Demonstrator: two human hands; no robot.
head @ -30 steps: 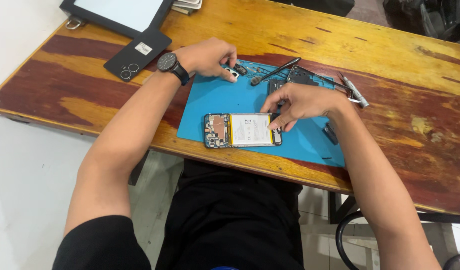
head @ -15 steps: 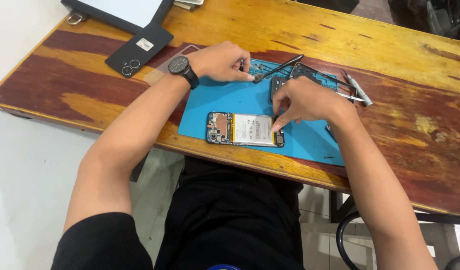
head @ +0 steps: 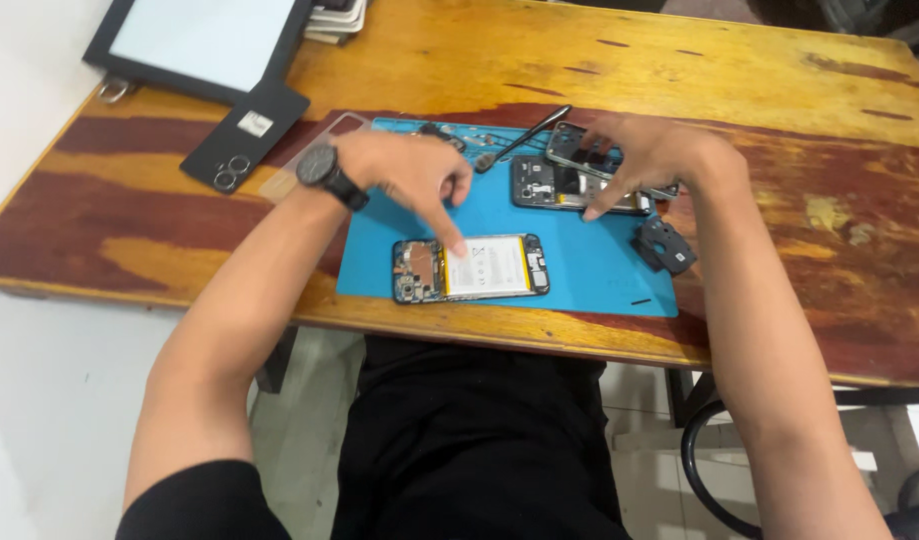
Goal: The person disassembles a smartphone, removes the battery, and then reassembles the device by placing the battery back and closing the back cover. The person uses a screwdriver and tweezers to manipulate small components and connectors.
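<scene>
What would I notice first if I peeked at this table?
An opened phone, its insides showing, lies on a blue mat at the wooden table's near edge. The left hand pokes a finger at it, while the right hand reaches for phone parts behind.

blue mat [head: 589, 270] — white battery [head: 487, 267] — on streaked yellow-red wooden table [head: 739, 70].

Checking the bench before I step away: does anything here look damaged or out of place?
Nothing looks damaged. The opened phone lies flat on the blue mat, back removed. One black part sits half off the mat's right edge.
</scene>
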